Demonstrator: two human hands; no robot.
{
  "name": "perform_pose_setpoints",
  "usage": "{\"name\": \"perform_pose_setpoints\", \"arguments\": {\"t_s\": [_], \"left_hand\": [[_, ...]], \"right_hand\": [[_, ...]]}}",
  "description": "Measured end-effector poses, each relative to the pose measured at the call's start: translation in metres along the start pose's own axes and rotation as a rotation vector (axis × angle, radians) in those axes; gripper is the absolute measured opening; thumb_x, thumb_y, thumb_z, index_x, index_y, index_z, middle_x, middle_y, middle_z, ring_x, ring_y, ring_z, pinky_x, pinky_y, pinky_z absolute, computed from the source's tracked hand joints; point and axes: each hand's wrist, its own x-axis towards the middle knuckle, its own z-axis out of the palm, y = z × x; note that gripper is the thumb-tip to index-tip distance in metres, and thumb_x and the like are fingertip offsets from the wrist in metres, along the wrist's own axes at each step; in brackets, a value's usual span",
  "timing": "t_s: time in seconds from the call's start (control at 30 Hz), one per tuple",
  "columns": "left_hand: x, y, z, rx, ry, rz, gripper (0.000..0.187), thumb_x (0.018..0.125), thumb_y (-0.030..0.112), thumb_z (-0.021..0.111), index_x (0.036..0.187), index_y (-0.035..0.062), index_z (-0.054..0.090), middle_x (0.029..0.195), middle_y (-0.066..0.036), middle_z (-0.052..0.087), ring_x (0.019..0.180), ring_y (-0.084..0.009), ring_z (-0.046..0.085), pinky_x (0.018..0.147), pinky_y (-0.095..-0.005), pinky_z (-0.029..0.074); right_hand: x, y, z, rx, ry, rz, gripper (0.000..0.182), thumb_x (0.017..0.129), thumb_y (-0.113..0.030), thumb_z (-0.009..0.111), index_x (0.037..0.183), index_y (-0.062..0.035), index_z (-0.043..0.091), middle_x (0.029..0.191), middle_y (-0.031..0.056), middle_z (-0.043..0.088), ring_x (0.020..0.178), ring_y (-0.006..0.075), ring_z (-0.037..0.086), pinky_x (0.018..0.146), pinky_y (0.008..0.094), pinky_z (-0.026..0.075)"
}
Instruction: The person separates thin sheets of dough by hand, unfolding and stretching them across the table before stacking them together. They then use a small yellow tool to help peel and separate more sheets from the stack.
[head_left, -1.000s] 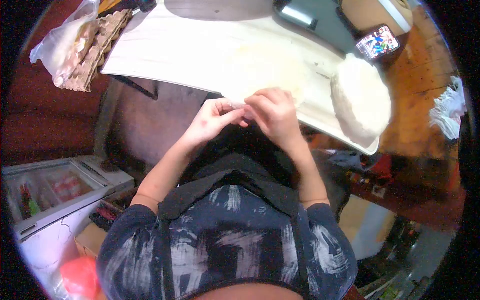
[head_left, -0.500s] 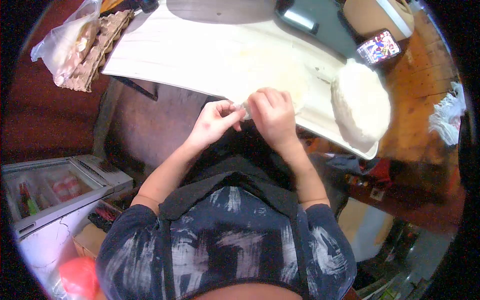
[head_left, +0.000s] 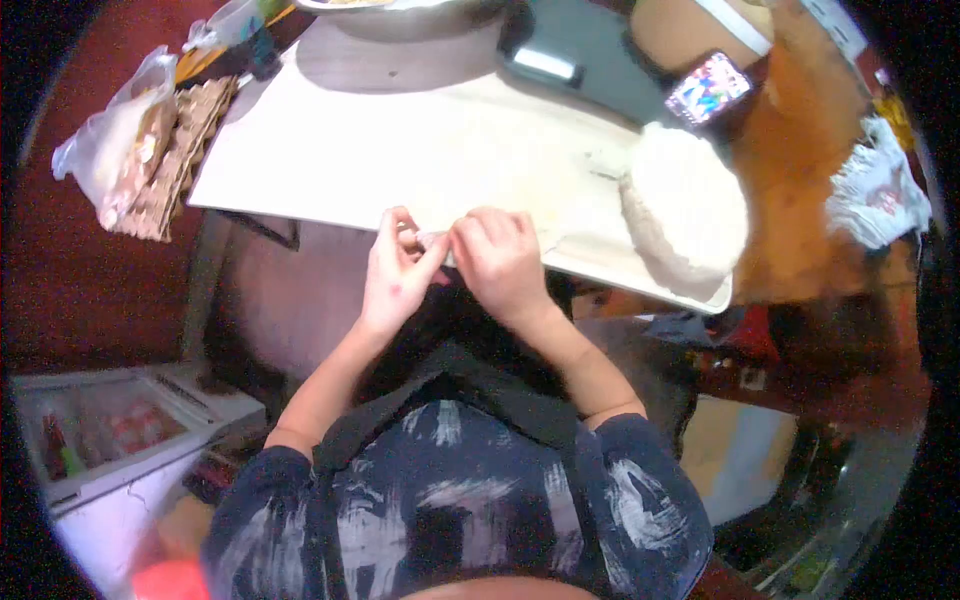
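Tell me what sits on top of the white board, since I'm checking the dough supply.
On the white board a large mound of dough rests near its right end. Both hands, left hand and right hand, pinch a small pale piece at its near edge. The piece itself is mostly covered by fingers.

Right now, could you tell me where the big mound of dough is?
In the head view the mound of dough sits at the right end of the white board, right of both hands, just below the lit phone.

Pale work board [head_left: 330, 150] on wood table [head_left: 800, 230]; red floor [head_left: 70, 290]; dim light.
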Motion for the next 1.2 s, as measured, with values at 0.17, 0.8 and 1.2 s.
{"name": "perform_pose_setpoints", "arguments": {"t_s": [0.17, 0.8, 1.2], "left_hand": [[0.007, 0.000, -0.001, 0.109, 0.008, 0.075, 0.031, 0.087, 0.005, 0.059, 0.110, -0.0029, 0.039, 0.071, -0.007, 0.058, 0.054, -0.0105, 0.056, 0.047, -0.0246, 0.048], [0.017, 0.022, -0.005, 0.798, 0.078, 0.259, 0.033, 0.082, 0.013, 0.061, 0.112, 0.0050, 0.048, 0.069, -0.011, 0.061, 0.063, -0.0308, 0.064, 0.059, -0.0410, 0.049], [0.021, 0.015, -0.003, 0.661, 0.052, 0.264, 0.036, 0.084, 0.012, 0.062, 0.115, 0.0071, 0.047, 0.075, -0.010, 0.061, 0.064, -0.0263, 0.062, 0.059, -0.0378, 0.048]], "right_hand": [[0.000, -0.002, 0.001, 0.002, 0.014, 0.000, 0.019, 0.074, -0.009, 0.069, 0.089, -0.0075, 0.059, 0.088, 0.0066, 0.060, 0.087, 0.0229, 0.060, 0.076, 0.0372, 0.042], [0.022, -0.003, 0.008, -0.027, -0.024, 0.039, 0.015, 0.080, -0.014, 0.058, 0.091, -0.0055, 0.053, 0.077, 0.0074, 0.057, 0.077, 0.0234, 0.059, 0.071, 0.0370, 0.043], [0.019, -0.003, 0.010, -0.066, -0.063, 0.044, 0.025, 0.075, -0.014, 0.066, 0.097, -0.0064, 0.056, 0.077, 0.0046, 0.057, 0.075, 0.0203, 0.059, 0.069, 0.0350, 0.043]]}}
